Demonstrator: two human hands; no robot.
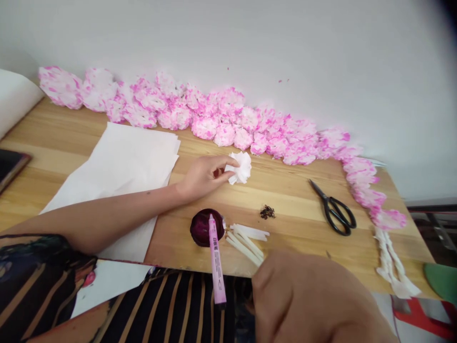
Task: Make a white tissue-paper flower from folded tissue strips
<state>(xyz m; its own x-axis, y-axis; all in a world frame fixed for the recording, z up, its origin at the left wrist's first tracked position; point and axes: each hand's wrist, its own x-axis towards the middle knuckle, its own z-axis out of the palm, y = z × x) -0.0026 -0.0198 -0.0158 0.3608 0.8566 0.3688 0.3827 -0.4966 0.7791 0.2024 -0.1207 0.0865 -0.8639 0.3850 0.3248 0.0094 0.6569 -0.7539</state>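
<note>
My left hand (203, 178) pinches a small ruffled white paper flower (241, 167) by its edge, just above the wooden table. Large and blurred at the lower right is my right hand (307, 300); its fingers are hidden, so what they do cannot be seen. Between the hands a pink marker (216, 262) leans tip-up on a small dark bowl (194, 233) with purple colour inside. Beside the bowl lie several cream strips (246, 243). A little heap of small black bands (267, 212) sits farther back.
Pink-and-white paper flowers (217, 114) line the wall and curve down the right side. Black scissors (335, 212) lie at right. A stack of white paper (132, 147) is under my left forearm. A dark phone-like object (10, 166) sits at the left edge.
</note>
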